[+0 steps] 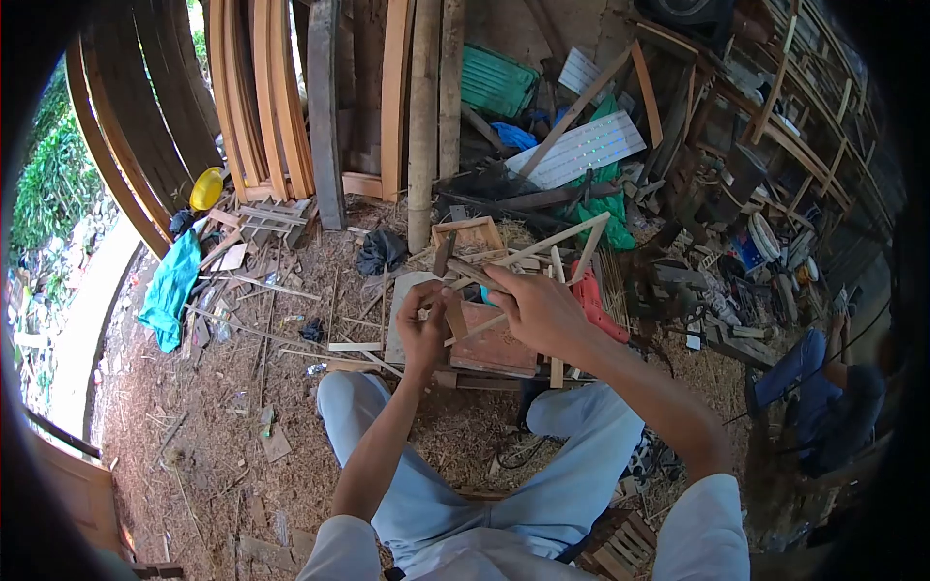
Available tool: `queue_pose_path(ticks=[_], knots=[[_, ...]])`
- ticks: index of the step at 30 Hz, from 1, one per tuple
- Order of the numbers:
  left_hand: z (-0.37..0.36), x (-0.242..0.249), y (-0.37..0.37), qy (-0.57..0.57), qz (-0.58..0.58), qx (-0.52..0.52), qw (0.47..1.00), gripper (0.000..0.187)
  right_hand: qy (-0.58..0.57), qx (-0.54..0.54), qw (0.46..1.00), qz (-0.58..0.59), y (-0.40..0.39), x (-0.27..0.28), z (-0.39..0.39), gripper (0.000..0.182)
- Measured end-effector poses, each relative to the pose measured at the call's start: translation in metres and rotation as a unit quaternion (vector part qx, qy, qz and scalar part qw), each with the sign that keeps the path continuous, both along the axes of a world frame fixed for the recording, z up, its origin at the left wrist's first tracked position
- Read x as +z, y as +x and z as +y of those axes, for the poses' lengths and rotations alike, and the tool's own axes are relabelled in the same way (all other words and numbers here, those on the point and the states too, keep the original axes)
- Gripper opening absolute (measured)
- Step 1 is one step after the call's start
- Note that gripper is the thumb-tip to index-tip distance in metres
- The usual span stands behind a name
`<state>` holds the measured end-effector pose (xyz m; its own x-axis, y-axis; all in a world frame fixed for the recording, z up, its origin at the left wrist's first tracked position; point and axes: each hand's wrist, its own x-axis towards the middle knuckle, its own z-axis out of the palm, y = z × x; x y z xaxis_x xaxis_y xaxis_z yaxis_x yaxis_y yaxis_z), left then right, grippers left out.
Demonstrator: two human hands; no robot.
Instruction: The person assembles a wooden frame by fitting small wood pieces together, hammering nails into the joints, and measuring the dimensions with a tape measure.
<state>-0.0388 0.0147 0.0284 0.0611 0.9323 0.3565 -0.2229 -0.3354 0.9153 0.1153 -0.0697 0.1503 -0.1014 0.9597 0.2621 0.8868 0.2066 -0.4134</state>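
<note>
- Sawdust and shavings cover the workshop floor point(194, 426) beneath us; bent wooden planks point(257, 97) lean upright along the back wall, probably stacked that way to keep their curve and stay out of the way.
- Our left hand point(422, 329) is closed around the lower end of a short brown wooden stick point(453, 312), thumb and fingers pinching it upright above our knees.
- Our right hand point(542, 310) is wrapped over the joint of a pale, slatted wooden frame point(557, 242), fingers curled tight around a dark strip where the pieces cross; a bit of turquoise shows under the fingers, but we cannot tell what it is.
- Both pieces are held together in mid-air in front of us, seemingly so the joint sits close to our eyes and both hands can brace it.
- Just under the hands a flat reddish-brown wooden board point(494, 344) rests on the floor between our legs, near enough to serve as a work rest.
- A small square wooden box frame point(469, 235) sits behind it, and a red-handled tool point(598, 305) lies beside our right wrist.
- Toward the left edge of the floor lie a crumpled teal cloth point(170, 289) and a yellow plastic container point(205, 188).
- At the right edge another person in blue clothing point(823, 392) sits, hands well apart from ours.
</note>
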Motion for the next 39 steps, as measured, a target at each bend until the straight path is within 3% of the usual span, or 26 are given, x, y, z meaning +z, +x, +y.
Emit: queue_pose_path(ticks=[8,13,20,23,25,28,32,34,37,39], knots=[[0.003,-0.004,0.001,0.019,-0.022,-0.005,1.000,0.011,0.021,-0.020,0.999,-0.024,-0.002,0.001,-0.005,0.035],[0.003,-0.003,0.001,0.048,0.034,0.035,0.998,0.014,0.030,-0.014,0.999,-0.032,-0.002,-0.003,-0.006,0.036],[-0.009,0.002,0.002,-0.041,-0.009,0.002,0.999,0.018,0.032,-0.018,0.999,-0.023,-0.004,-0.007,-0.006,0.038],[-0.001,-0.009,0.003,0.023,-0.011,0.020,0.999,0.018,0.055,-0.013,0.998,0.013,-0.007,-0.008,-0.010,0.036],[0.004,-0.011,0.005,0.054,0.014,0.044,0.997,0.018,0.010,-0.023,0.998,-0.063,-0.004,-0.009,-0.014,0.035],[-0.004,-0.001,0.004,-0.016,-0.008,0.016,1.000,0.019,0.035,-0.027,0.998,-0.045,-0.002,-0.004,-0.014,0.035],[-0.008,0.002,0.002,-0.010,0.021,0.026,0.999,0.019,0.043,-0.027,0.998,-0.021,-0.003,-0.012,-0.012,0.036],[-0.003,-0.003,0.002,0.007,0.045,0.028,0.999,0.019,-0.013,-0.035,0.997,-0.062,-0.005,-0.007,-0.011,0.036],[-0.003,-0.006,0.003,0.027,0.010,0.025,0.999,0.019,0.074,-0.006,0.997,-0.005,-0.006,-0.012,-0.010,0.035],[-0.002,-0.003,0.001,0.015,0.023,0.026,0.999,0.019,0.034,-0.011,0.999,-0.027,-0.007,-0.008,-0.010,0.035]])
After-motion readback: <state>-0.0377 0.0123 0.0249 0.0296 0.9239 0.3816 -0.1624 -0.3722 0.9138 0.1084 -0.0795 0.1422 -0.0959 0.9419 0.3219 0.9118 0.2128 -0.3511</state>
